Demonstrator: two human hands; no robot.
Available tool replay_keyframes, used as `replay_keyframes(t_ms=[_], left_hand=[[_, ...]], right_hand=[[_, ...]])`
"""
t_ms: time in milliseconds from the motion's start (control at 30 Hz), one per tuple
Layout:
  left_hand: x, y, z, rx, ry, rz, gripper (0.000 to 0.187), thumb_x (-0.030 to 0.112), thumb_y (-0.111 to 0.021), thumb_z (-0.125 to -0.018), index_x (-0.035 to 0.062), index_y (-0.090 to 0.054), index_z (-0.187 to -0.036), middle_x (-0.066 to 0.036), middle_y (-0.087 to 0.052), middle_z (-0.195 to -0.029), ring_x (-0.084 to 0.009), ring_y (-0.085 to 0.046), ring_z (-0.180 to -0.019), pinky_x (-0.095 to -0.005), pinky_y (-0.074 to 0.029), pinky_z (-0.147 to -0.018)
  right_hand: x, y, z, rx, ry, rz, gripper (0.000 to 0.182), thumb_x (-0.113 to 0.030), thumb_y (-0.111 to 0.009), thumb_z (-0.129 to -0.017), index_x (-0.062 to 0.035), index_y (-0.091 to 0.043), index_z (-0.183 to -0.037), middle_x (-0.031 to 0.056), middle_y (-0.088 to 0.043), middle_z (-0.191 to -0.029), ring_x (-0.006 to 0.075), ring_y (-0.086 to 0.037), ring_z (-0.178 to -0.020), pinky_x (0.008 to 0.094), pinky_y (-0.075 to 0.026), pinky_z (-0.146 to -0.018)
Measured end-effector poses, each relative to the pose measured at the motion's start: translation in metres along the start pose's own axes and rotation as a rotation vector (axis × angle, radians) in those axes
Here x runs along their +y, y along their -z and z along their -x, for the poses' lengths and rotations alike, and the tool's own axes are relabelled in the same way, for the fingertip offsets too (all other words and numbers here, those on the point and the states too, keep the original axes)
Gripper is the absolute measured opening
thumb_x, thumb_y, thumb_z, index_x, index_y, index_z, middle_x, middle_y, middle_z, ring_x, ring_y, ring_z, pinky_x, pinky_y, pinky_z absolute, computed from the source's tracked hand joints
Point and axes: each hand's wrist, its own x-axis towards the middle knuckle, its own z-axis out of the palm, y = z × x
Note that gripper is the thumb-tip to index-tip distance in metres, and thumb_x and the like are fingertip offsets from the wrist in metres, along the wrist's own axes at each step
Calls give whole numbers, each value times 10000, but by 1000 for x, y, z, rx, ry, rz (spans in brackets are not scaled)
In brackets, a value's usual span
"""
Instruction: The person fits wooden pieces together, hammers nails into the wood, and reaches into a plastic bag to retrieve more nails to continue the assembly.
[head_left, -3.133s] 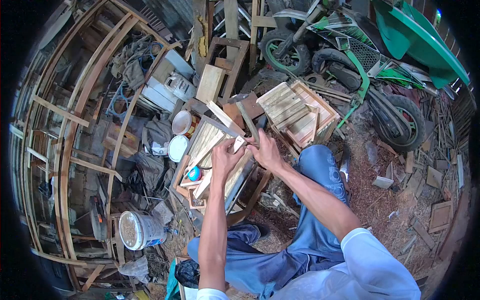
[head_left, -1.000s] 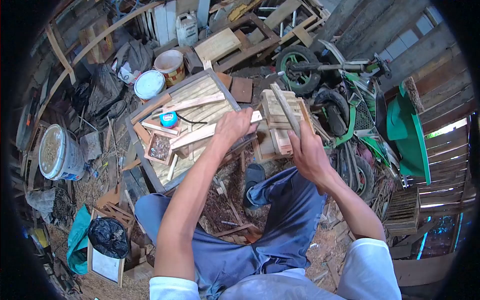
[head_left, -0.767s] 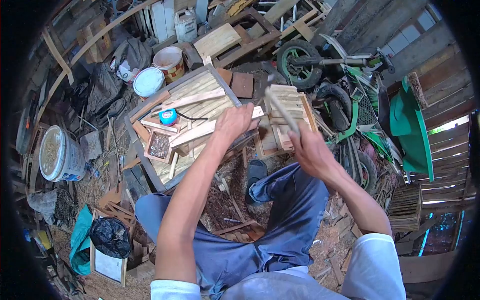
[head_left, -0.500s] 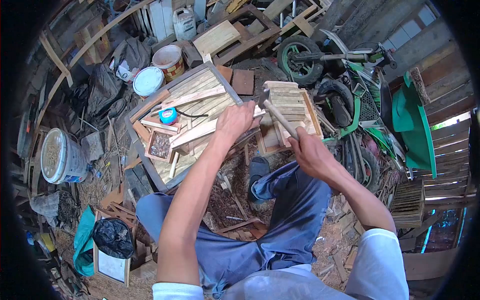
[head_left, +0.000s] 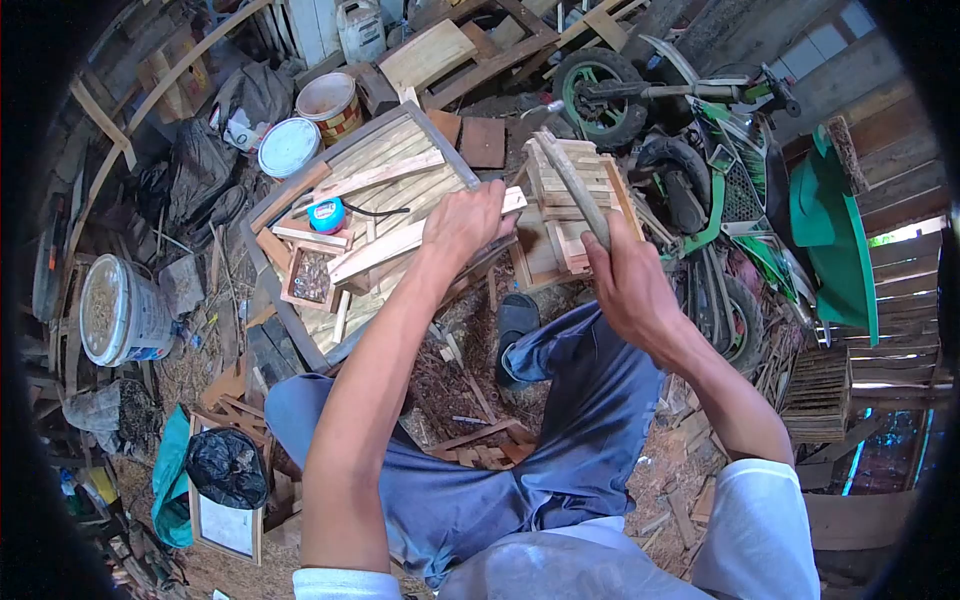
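Left hand [head_left: 464, 222]: closed on pale, narrow wooden strip [head_left: 382, 250]
Right hand [head_left: 636, 287]: curled round grey-brown wooden-handled hammer [head_left: 575, 187]
Strip: slants over grey-framed slatted tabletop [head_left: 447, 148], left hand nearer

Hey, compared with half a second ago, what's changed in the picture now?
The hammer in the right hand has swung up and away; its head was near the end of the wooden strip. Nothing was newly grasped or let go. The left hand still grips the strip, and the tape measure stays put.
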Motion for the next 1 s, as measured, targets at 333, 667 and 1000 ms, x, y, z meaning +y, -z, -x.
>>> replay_keyframes(t_ms=[333, 667, 1000], left_hand=[[-1, -1, 0, -25, 8, -12, 334, 317, -623, -863, 24, -469, -907, -207, -642, -786, -373, -650, -702, -467, -523, -601], [-1, -3, 0, -17, 0, -6, 340, 312, -630, -854, 21, -464, -904, -197, -640, -771, -375, -647, -681, -472, -521, -597], [0, 0, -1, -15, 5, -12, 346, 324, -636, -839, 2, -515, -881, -195, -658, -792, -362, -665, -669, -448, -546, -607]], right_hand=[[-2, 0, -6, -49, -81, 31, 200, -180, -464, -984, 12, -421, -948, 266, -529, -612, 479, -538, -579, 518, -389, -534], [-1, -5, -1, -39, -142, -53, 218, -174, -459, -975, 28, -377, -969, 321, -551, -645, 543, -546, -660, 583, -395, -591], [27, -15, 4, -60, 102, 112, 208, -164, -453, -982, 26, -408, -911, 293, -526, -630, 506, -512, -619, 533, -362, -568]])
